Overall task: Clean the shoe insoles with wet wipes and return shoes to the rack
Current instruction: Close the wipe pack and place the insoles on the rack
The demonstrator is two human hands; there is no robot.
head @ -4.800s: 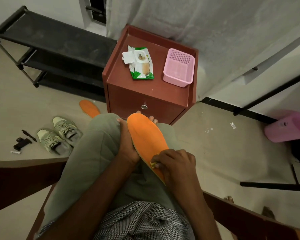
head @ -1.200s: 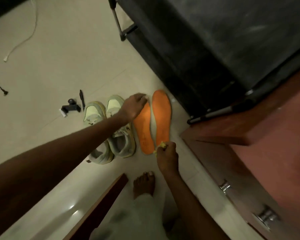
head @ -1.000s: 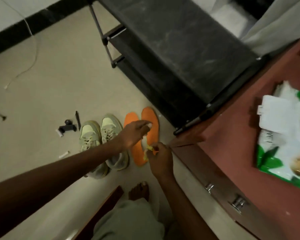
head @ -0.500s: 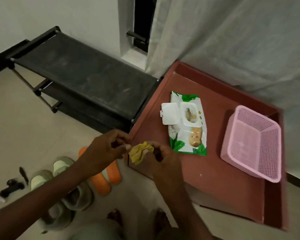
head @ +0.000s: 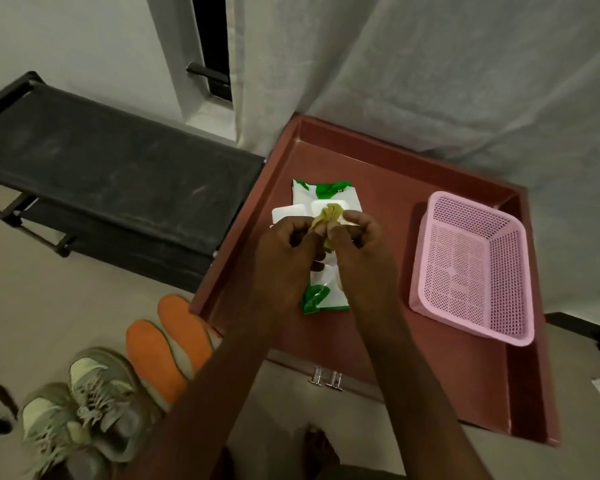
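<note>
On the floor lie the shoes point(head: 80, 407) and two orange insoles point(head: 168, 341), while above the table point(head: 413, 368) the left hand point(head: 286, 251) and right hand point(head: 355, 244), held together, both pinch a crumpled yellowed wipe point(head: 329, 216) over the wipes pack point(head: 321, 296).

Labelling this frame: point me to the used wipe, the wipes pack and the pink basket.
used wipe point(head: 330, 213), head view, on the crumpled yellowed wad above the fingertips.
wipes pack point(head: 321, 190), head view, on its white-and-green top end.
pink basket point(head: 520, 271), head view, on its right mesh wall.
</note>
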